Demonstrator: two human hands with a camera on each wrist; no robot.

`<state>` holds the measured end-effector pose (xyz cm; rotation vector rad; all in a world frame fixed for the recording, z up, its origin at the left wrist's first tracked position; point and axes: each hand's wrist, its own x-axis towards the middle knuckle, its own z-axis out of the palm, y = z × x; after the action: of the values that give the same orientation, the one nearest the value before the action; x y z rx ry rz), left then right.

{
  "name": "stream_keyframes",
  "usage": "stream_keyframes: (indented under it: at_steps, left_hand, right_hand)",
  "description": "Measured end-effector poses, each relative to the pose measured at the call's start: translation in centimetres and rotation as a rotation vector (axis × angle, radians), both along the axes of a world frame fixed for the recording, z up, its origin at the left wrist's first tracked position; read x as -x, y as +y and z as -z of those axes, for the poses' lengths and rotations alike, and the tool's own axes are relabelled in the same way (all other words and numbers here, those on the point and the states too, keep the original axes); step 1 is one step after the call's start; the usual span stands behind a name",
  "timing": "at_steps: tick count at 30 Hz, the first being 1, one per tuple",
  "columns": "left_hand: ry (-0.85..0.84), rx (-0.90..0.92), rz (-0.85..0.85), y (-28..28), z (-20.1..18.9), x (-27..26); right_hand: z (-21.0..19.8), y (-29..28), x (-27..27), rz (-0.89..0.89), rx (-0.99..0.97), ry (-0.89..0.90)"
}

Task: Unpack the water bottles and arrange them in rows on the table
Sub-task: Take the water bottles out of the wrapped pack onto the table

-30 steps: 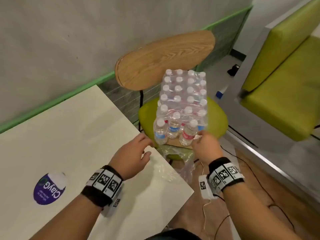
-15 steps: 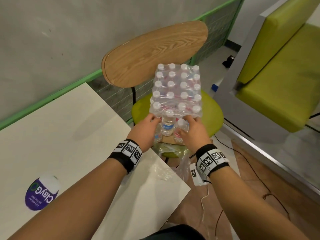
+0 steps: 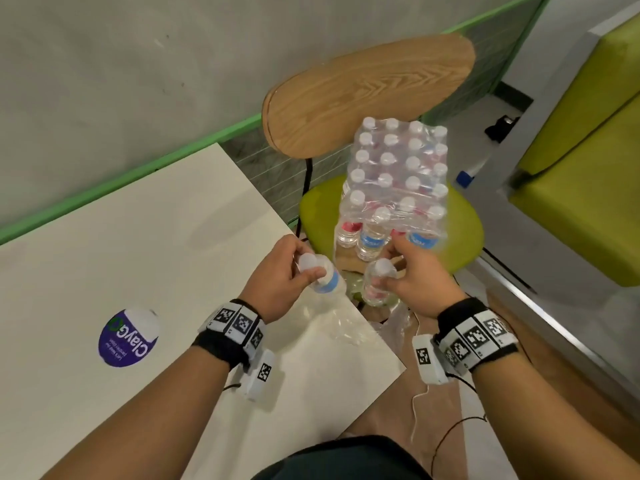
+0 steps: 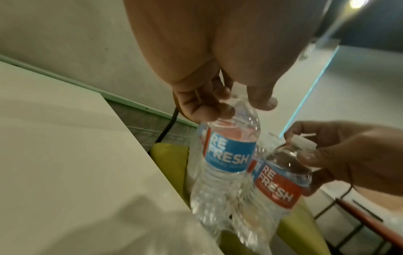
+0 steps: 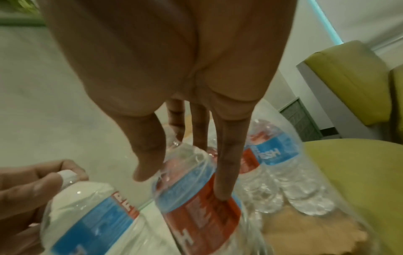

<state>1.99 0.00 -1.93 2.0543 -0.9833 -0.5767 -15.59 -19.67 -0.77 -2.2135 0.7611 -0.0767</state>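
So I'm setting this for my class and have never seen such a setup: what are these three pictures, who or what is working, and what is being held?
There is no machine here: a person works with two bare hands, wearing patterned wristbands. One picture comes from a camera on the head, looking down; the other two come from cameras on each wrist, looking along the fingers. The left hand holds a blue-label bottle near its cap. The right hand holds a red-label bottle the same way. Behind them, a shrink-wrapped pack of bottles stands on a green chair. On the white table lie a round purple sticker and some clear wrap.
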Motion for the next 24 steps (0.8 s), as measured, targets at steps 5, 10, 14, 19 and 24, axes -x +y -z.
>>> stream_keyframes:
  at_steps: [5, 10, 14, 19, 24]
  left_hand:
    - [-0.152, 0.000, -0.131, 7.3, 0.0, -1.5]
    - [0.051, -0.107, -0.395, 15.3, 1.3, -2.5]
    - [0.093, -0.057, -0.607, 19.6, 1.3, -3.5]
    - [0.117, -0.031, -0.726, 23.6, 1.1, -4.2]
    - [0.097, -0.036, -0.804, 27.6, 1.5, -4.5]
  right_hand:
    - [-1.9, 5.4, -2.9, -0.222, 0.044, 0.098]
    - [-1.0, 12.7, -7.0, -0.451, -0.020, 0.153]
    - [0.1, 18.0, -10.3, -0.545, -0.038, 0.141]
    - [0.2, 22.1, -14.2, -0.547, -0.002, 0.134]
    - [0.6, 25.5, -17.7, -0.604, 0.014, 0.100]
